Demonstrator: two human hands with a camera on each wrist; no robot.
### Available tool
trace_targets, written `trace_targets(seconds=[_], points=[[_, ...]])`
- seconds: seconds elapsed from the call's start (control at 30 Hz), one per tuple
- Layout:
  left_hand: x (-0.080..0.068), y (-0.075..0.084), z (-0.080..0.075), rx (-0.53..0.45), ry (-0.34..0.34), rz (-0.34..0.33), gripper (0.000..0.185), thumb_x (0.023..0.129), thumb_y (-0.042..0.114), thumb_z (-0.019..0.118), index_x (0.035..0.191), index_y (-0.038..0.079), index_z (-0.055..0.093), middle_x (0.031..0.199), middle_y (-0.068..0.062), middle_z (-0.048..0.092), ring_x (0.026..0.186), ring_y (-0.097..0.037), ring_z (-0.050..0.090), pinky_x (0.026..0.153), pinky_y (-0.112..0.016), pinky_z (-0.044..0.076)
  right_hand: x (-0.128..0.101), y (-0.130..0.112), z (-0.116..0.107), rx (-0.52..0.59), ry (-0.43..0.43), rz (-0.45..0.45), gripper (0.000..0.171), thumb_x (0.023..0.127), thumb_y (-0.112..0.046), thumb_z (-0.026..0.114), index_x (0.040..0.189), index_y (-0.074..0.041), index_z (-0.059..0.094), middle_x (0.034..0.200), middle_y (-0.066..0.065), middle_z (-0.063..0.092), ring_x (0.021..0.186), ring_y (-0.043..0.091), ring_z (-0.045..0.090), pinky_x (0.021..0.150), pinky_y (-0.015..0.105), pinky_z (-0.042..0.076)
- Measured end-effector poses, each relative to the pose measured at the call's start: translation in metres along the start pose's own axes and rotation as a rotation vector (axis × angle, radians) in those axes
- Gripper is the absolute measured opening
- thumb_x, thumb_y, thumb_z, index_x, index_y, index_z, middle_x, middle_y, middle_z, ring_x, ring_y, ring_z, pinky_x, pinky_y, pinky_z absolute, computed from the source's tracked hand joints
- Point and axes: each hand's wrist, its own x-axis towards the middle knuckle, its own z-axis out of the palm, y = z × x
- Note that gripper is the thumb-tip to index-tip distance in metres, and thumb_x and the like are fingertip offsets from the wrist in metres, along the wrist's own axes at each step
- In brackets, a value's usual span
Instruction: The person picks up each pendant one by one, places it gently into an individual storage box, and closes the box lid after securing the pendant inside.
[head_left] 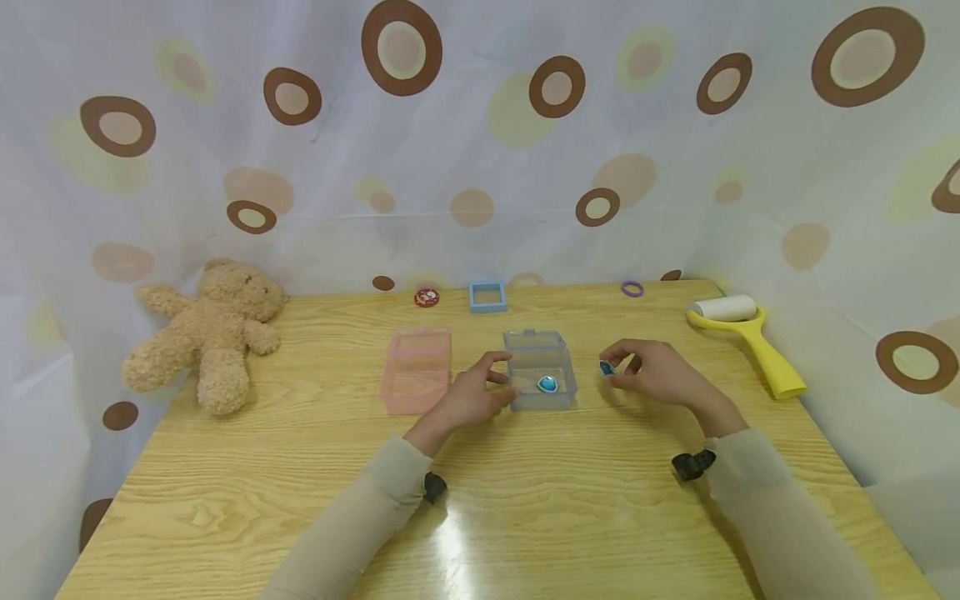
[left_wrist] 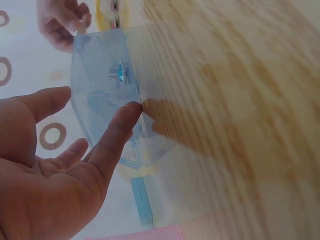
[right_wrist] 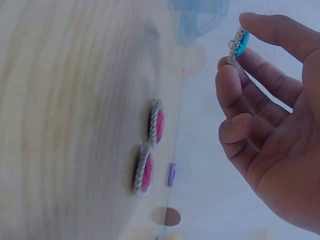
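Blue and set in a silvery rim, a small gem is pinched between the thumb and fingertips of the right hand, held just above the counter and just right of a clear plastic box. The right wrist view shows the same gem edge-on at the fingertips, with two pink gems lying on the wood beside it. A second blue gem lies inside the clear box, whose lid stands open at the back. The left hand rests against the box's left side — fingers nearly straight, thumb and forefinger touching its wall, not curled round it. Further left sits a pink box, and beyond that a teddy bear. Along the far edge lie a red badge, a small blue frame and a purple ring; a yellow lint roller lies at the right.
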Motion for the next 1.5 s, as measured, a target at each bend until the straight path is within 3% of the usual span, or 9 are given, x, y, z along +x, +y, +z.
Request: trace_targets(seconds=[0.3, 0.67, 0.93, 1.37, 1.5], points=[[0.0, 0.0, 0.001, 0.009, 0.002, 0.011, 0.063, 0.098, 0.026, 0.065, 0.153, 0.018, 0.037, 0.134, -0.02, 0.062, 0.087, -0.024, 0.073, 0.074, -0.032, 0.057, 0.021, -0.024, 0.002, 0.025, 0.03, -0.034, 0.034, 0.092, -0.033, 0.073, 0.121, -0.017, 0.068, 0.116, 0.003, 0.07, 0.085, 0.014, 0.061, 0.061, 0.029, 0.049], [0.0, 0.0, 0.001, -0.001, -0.006, -0.001, 0.063, 0.097, 0.026, 0.065, 0.153, 0.018, 0.037, 0.135, -0.021, 0.061, 0.089, -0.024, 0.073, 0.075, -0.032, 0.057, 0.041, -0.037, 0.018, 0.076, -0.017, -0.098, 0.032, 0.088, -0.021, 0.077, 0.119, -0.014, 0.07, 0.109, 0.007, 0.069, 0.061, 0.01, 0.055, 0.055, 0.027, 0.046], [0.0, 0.0, 0.001, 0.005, 0.002, 0.001, 0.063, 0.097, 0.027, 0.066, 0.152, 0.019, 0.038, 0.133, -0.02, 0.063, 0.087, -0.023, 0.073, 0.074, -0.032, 0.057, 0.048, -0.042, 0.028, 0.077, -0.067, -0.107, 0.03, 0.089, -0.024, 0.076, 0.118, -0.015, 0.07, 0.108, 0.005, 0.07, 0.057, 0.011, 0.051, 0.054, 0.026, 0.045], [0.001, -0.002, 0.0, 0.02, 0.005, 0.009, 0.062, 0.097, 0.027, 0.065, 0.152, 0.021, 0.037, 0.133, -0.019, 0.063, 0.087, -0.023, 0.074, 0.076, -0.034, 0.057, 0.055, -0.047, 0.038, 0.055, -0.143, -0.122, 0.029, 0.09, -0.024, 0.075, 0.117, -0.014, 0.07, 0.109, 0.002, 0.072, 0.065, 0.011, 0.052, 0.062, 0.028, 0.046], [0.001, -0.002, 0.0, 0.018, 0.004, 0.017, 0.062, 0.097, 0.027, 0.065, 0.152, 0.02, 0.037, 0.133, -0.02, 0.063, 0.087, -0.023, 0.074, 0.076, -0.034, 0.057, 0.055, -0.048, 0.039, 0.041, -0.145, -0.13, 0.029, 0.09, -0.024, 0.075, 0.117, -0.014, 0.07, 0.11, 0.002, 0.072, 0.076, 0.012, 0.059, 0.07, 0.03, 0.049]])
